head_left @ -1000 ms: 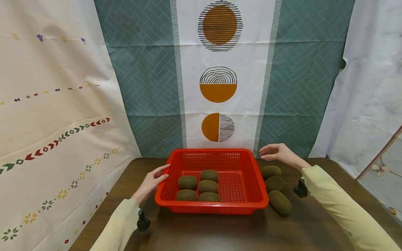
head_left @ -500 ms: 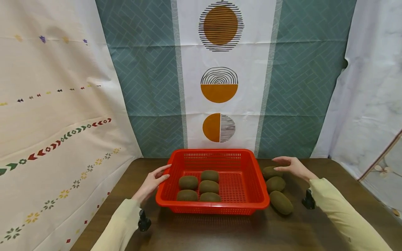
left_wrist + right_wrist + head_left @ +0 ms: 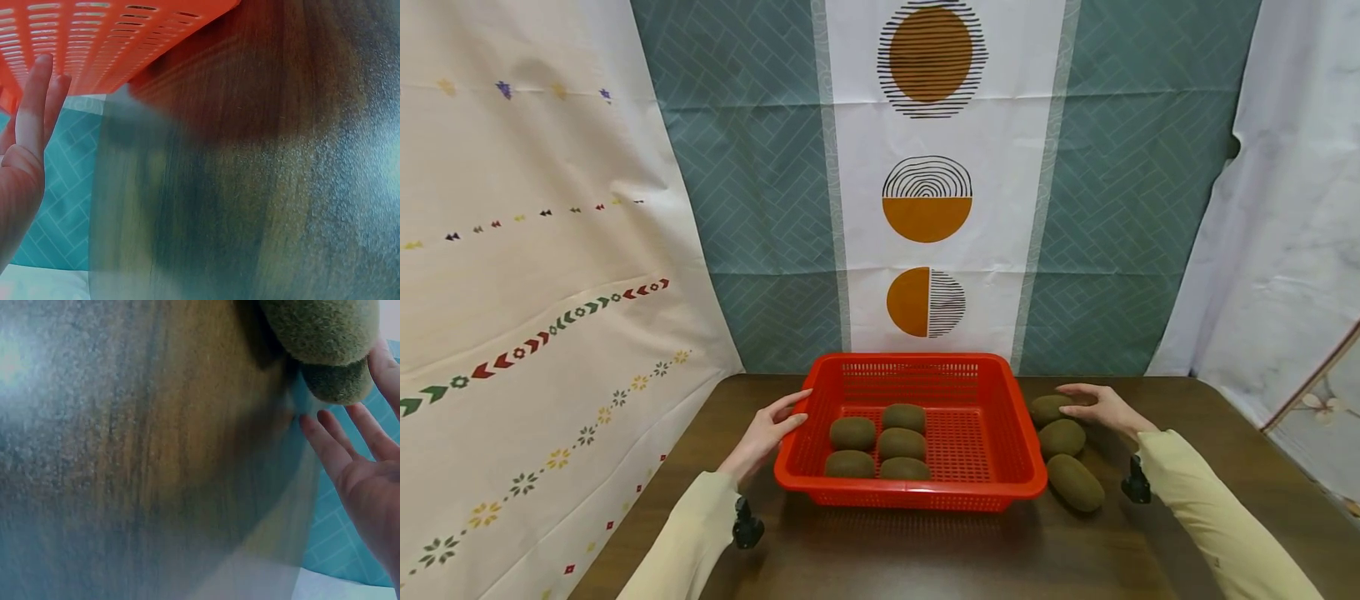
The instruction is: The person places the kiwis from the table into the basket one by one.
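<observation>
Kiwis (image 3: 902,444), 5 altogether, lie in our red basket (image 3: 917,490). Fingers apart, our left hand (image 3: 763,433) rests at its side; our right hand (image 3: 1107,410), fingers parted, is at the farthest kiwi (image 3: 1047,409) outside.

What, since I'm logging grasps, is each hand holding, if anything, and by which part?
Left hand rests on the basket's left rim without gripping. Right hand at the farthest loose kiwi; grip cannot be told.
</observation>
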Action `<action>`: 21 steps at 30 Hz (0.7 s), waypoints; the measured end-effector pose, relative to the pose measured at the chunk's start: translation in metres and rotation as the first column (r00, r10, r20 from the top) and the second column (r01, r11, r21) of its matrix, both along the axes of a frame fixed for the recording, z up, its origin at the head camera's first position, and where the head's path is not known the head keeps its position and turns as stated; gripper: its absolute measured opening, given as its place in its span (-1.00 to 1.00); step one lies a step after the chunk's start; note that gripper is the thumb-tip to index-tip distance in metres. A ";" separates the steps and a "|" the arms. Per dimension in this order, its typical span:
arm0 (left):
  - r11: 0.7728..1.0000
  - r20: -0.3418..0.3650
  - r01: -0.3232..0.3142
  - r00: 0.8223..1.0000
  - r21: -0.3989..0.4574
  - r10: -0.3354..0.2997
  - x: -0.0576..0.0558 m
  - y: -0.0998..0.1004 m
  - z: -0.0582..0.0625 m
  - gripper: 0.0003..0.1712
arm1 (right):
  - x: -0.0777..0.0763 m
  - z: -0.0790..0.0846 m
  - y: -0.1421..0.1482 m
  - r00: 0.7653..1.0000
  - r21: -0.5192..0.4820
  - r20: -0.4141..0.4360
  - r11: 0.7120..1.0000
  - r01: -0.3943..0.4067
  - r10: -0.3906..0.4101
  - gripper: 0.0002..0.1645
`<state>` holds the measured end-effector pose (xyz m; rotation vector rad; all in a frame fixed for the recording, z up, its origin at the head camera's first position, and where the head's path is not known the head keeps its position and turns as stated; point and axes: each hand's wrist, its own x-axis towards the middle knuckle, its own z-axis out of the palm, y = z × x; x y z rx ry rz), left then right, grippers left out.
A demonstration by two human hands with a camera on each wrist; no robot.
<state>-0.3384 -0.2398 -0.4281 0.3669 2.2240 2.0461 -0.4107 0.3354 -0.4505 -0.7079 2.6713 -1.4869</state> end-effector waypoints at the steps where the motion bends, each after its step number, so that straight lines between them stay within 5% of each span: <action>1: 1.000 -0.001 -0.001 1.000 0.001 0.001 0.000 0.000 0.000 -0.38 | -0.001 -0.001 0.000 1.000 0.001 0.003 1.000 -0.005 0.005 -0.41; 10: 1.000 -0.003 -0.001 1.000 0.015 0.001 -0.001 0.001 0.001 -0.40 | -0.004 -0.001 -0.003 0.996 0.028 0.018 0.996 -0.088 0.087 -0.44; 21: 1.000 -0.002 -0.017 1.000 0.014 0.017 -0.001 0.000 -0.002 -0.41 | -0.002 -0.003 -0.009 0.996 -0.001 0.087 0.999 0.033 -0.032 -0.43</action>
